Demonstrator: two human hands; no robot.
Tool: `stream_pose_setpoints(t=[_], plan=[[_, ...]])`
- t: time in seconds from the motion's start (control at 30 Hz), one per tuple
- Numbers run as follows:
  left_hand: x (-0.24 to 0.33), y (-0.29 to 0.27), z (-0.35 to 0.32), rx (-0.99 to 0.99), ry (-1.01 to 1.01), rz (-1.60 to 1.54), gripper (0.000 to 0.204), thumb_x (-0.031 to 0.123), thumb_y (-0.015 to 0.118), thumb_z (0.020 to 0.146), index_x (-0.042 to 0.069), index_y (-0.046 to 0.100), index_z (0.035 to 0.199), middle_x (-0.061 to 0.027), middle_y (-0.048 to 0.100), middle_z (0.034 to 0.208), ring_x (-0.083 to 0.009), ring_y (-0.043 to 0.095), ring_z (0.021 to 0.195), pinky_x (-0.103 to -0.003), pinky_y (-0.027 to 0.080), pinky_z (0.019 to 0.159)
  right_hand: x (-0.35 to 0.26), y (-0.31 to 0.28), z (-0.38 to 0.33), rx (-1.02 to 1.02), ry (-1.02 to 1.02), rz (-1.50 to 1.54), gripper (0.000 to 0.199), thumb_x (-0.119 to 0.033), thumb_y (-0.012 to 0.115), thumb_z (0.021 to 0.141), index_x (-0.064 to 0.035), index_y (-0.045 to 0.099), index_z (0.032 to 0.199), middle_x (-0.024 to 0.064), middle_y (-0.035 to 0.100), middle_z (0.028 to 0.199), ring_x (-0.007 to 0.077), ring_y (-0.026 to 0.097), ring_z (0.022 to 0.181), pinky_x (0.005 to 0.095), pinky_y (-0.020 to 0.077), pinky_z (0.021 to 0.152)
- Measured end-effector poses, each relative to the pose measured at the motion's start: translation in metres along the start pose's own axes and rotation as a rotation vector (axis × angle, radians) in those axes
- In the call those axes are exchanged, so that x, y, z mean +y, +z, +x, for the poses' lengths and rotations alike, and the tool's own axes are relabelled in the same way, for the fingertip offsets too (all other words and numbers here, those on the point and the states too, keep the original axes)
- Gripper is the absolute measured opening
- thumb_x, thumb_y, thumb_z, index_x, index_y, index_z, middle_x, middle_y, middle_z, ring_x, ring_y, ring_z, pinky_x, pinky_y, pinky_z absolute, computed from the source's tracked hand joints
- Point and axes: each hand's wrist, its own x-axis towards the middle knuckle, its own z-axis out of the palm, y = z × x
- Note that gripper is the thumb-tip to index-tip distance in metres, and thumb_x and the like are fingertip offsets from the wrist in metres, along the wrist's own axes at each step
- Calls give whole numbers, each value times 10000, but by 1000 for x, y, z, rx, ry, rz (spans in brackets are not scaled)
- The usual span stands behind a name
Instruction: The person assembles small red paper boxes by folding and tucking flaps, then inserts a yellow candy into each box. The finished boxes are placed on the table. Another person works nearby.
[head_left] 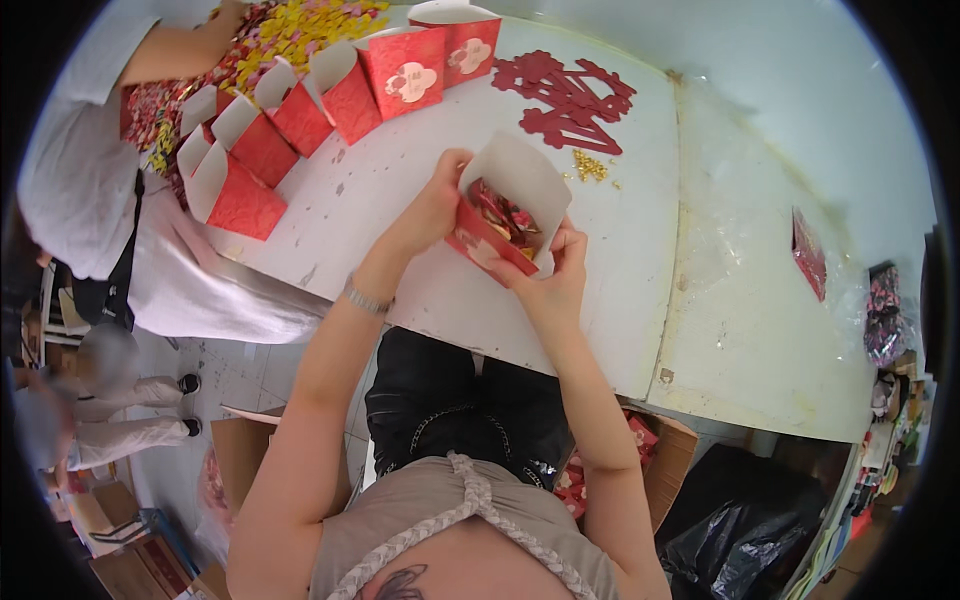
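Between my hands, just above the white table, is a red paper gift box [497, 222] with its white-lined top open and wrapped candies [507, 218] inside. My left hand [437, 203] grips its left side. On the right side, my right hand [553, 275] is closed round the lower corner, its thumb across the front. Several similar red boxes [404, 72] stand open in a curved row to the far left. Beyond the held box lie a pile of dark red cut-out strips [565, 100] and a scatter of small gold pieces [590, 166].
A co-worker [85, 190] at the left reaches into a heap of colourful candies [300, 35]. At the right, a flat red piece [809, 255] lies on the adjoining tabletop [745, 330]. Below the table are a cardboard box [672, 465] and a black plastic bag [735, 520].
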Motion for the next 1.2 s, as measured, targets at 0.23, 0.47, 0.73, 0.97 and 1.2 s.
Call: stream_pose_setpoints(t=[0.23,0.47,0.73,0.97,1.2], plan=[[-25,40,-70,187,249,-197,647,431,657,818,19,318,1183,-92,431,1210,-176,447,1122,-329,365,982,12,-6,1,-11,-94,339,528,-211,844,631,-74,400,882,143,431,1238,211,470,1086,344,348,969],[1,60,-73,399,307,-132,325,309,648,854,14,527,917,-39,511,1041,-87,493,878,-220,436,745,4,-12,-14,126,-315,-148,173,-131,665,818,-16,552,881,126,527,1091,182,520,819,270,422,666],[7,74,-56,580,-140,-316,257,188,624,877,19,540,702,48,476,656,-22,407,588,-171,365,517,-1,-13,-11,287,-64,-158,147,-84,646,836,9,579,744,74,607,830,122,517,694,236,395,587],[30,73,-53,494,-143,-220,188,171,619,873,24,533,794,26,526,686,-24,453,605,-183,402,512,-9,-5,-3,271,57,225,150,-62,671,825,-9,531,809,66,625,886,78,533,750,215,438,637],[30,71,-49,522,-104,-278,171,125,570,894,-13,539,989,-28,608,865,-53,542,733,-196,457,632,-15,-9,-7,220,233,163,137,-74,659,842,-19,534,854,63,629,925,59,548,749,201,447,651]])
